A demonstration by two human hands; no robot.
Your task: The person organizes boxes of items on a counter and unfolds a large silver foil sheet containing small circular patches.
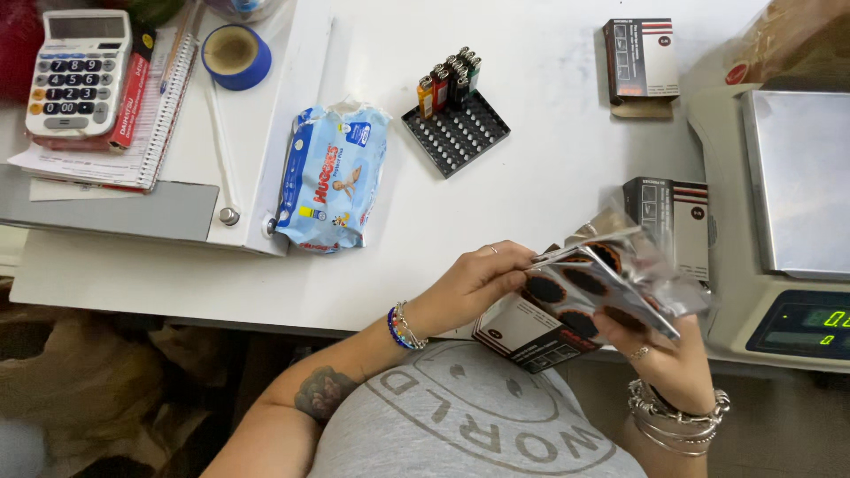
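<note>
My left hand point(478, 281) pinches the left edge of a shiny foil sheet of round black patches with orange rims point(595, 276). My right hand point(666, 352) grips the same sheet from below on its right side, thumb on top. Under the sheet, near my body, an open dark box with white panels point(522, 332) rests at the table's front edge, partly hidden by the sheet and my hands. Both wrists wear bracelets.
A weighing scale point(797, 177) with a steel pan stands at right. Two more small boxes point(642, 60) point(680, 217) sit on the white table. A black tray with several lighters point(456, 124), a blue wipes pack point(332, 177), a calculator point(78, 71), a notebook and a blue tape roll point(235, 55) lie to the left.
</note>
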